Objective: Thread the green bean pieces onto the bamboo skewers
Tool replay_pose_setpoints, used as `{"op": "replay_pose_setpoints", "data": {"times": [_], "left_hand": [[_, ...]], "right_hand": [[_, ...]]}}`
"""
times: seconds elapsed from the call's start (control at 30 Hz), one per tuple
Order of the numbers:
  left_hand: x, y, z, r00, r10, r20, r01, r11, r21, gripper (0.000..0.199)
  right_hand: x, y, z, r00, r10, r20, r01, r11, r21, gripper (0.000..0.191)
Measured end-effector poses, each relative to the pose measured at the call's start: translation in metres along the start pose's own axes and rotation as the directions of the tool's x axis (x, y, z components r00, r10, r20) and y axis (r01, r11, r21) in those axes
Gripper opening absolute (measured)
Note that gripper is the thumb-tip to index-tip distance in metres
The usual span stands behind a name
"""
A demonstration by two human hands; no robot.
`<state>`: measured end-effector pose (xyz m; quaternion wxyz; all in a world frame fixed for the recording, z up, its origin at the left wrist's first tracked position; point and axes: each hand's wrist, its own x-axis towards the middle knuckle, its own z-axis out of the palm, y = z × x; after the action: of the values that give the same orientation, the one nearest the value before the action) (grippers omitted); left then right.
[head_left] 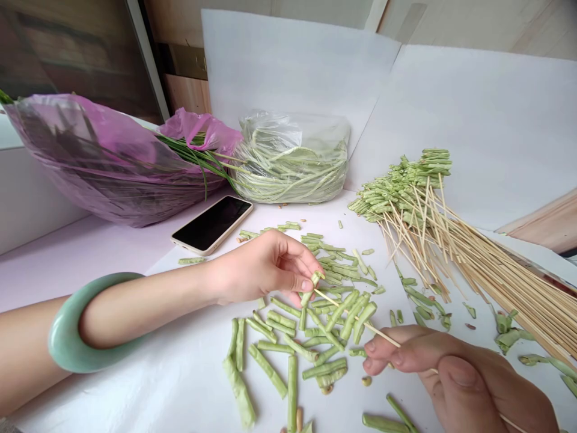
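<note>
My left hand (270, 264), with a green bangle (65, 325) on the wrist, pinches a short piece of green bean (311, 288) between thumb and fingers. The tip of a thin wooden skewer (385, 338) meets that piece; I cannot tell how deep it goes. Farther along the skewer, several bean pieces (354, 316) sit crosswise, seemingly threaded on it. Closed around the skewer's lower part is my right hand (464, 379), at the lower right. Loose cut bean pieces (270, 367) lie on the white surface below and around both hands.
Filled skewers (406, 186) are stacked at the right, their bare sticks (496, 270) pointing toward me. A phone (214, 222) lies behind my left forearm. A purple bag (112, 162) of greens and a clear bag (293, 162) of long beans stand behind. Bean scraps (507, 331) lie at the right.
</note>
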<state>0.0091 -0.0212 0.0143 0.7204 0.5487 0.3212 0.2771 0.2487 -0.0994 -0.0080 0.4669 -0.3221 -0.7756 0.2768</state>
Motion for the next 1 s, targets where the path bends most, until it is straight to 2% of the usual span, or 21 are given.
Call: {"op": "replay_pose_setpoints", "data": {"times": [0.3, 0.5, 0.63, 0.77, 0.83, 0.9, 0.93, 1.0], "left_hand": [[0.001, -0.007, 0.004, 0.998, -0.040, -0.039, 0.039, 0.999, -0.027, 0.010], [-0.002, -0.010, 0.013, 0.995, -0.094, 0.046, 0.098, 0.992, -0.086, 0.009], [-0.003, -0.014, 0.016, 0.993, -0.099, 0.059, 0.099, 0.995, -0.008, 0.014], [-0.001, -0.017, 0.015, 0.998, -0.048, 0.045, 0.045, 0.998, 0.053, 0.017], [-0.001, -0.013, 0.012, 1.000, 0.012, 0.004, -0.012, 0.996, 0.088, 0.015], [0.000, -0.005, 0.007, 0.986, 0.121, -0.114, -0.104, 0.984, 0.146, 0.015], [0.000, 0.000, 0.002, 0.963, 0.186, -0.194, -0.150, 0.971, 0.187, 0.015], [0.002, 0.010, -0.010, 0.890, 0.310, -0.334, -0.219, 0.934, 0.283, 0.014]], "right_hand": [[0.007, -0.003, 0.002, 1.000, -0.006, 0.013, 0.007, 0.997, -0.079, 0.021], [0.008, -0.002, 0.000, 0.994, -0.047, 0.095, 0.060, 0.987, -0.147, 0.026], [0.013, -0.001, 0.003, 0.984, -0.058, 0.170, 0.082, 0.987, -0.140, 0.027], [0.012, 0.001, 0.006, 0.989, -0.051, 0.139, 0.063, 0.994, -0.086, 0.027], [0.009, 0.002, 0.006, 0.996, -0.028, 0.085, 0.033, 0.998, -0.055, 0.026], [0.007, 0.002, 0.005, 1.000, 0.012, 0.025, -0.011, 1.000, -0.013, 0.024], [0.005, 0.002, 0.005, 1.000, 0.030, 0.001, -0.030, 1.000, 0.011, 0.023], [0.004, 0.002, 0.004, 0.998, 0.047, -0.033, -0.045, 0.998, 0.041, 0.022]]}}
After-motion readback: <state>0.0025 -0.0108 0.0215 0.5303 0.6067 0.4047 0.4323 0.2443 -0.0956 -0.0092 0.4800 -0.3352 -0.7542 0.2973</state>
